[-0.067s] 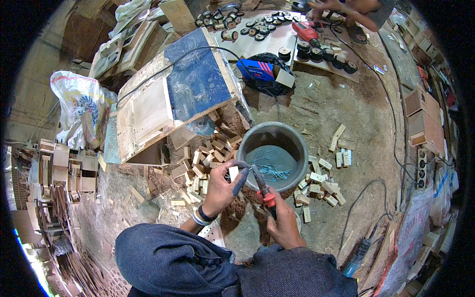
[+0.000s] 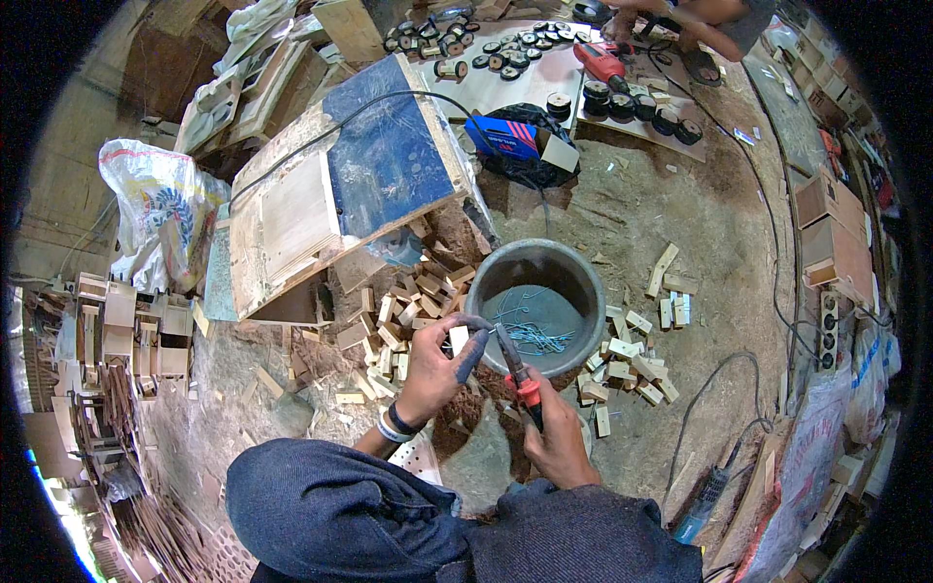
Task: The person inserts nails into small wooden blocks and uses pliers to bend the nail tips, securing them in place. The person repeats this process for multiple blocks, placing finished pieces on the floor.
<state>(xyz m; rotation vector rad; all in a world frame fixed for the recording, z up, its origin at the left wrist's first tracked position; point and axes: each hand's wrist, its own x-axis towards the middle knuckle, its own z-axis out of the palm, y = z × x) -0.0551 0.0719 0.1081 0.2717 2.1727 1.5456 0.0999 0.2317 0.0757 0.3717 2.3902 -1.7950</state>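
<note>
My left hand [image 2: 434, 374], with dark-stained fingertips, pinches a small pale wooden block [image 2: 459, 339] just left of the bowl's near rim. In my right hand [image 2: 558, 433] are pliers [image 2: 526, 385] with red and black handles, their jaws up against the left fingertips. Whether the jaws grip anything is too small to tell. Right beyond both hands stands a round grey bowl [image 2: 595, 291]. Thin bluish wire pieces [image 2: 535, 337] lie on its bottom. Small wooden blocks are heaped left of the bowl [image 2: 398, 316] and scattered to its right [image 2: 632, 364].
A tilted wooden board stand [image 2: 394, 146], partly blue, rises ahead on the left. Beyond the bowl are a blue box [image 2: 502, 137], black-rimmed spools [image 2: 622, 105] and a red power tool [image 2: 600, 64]. Another person's hands [image 2: 680, 21] show at the top. A corded tool [image 2: 702, 505] lies lower right.
The other person's hands at the top have shifted slightly. My own hands, the block and the pliers have barely moved.
</note>
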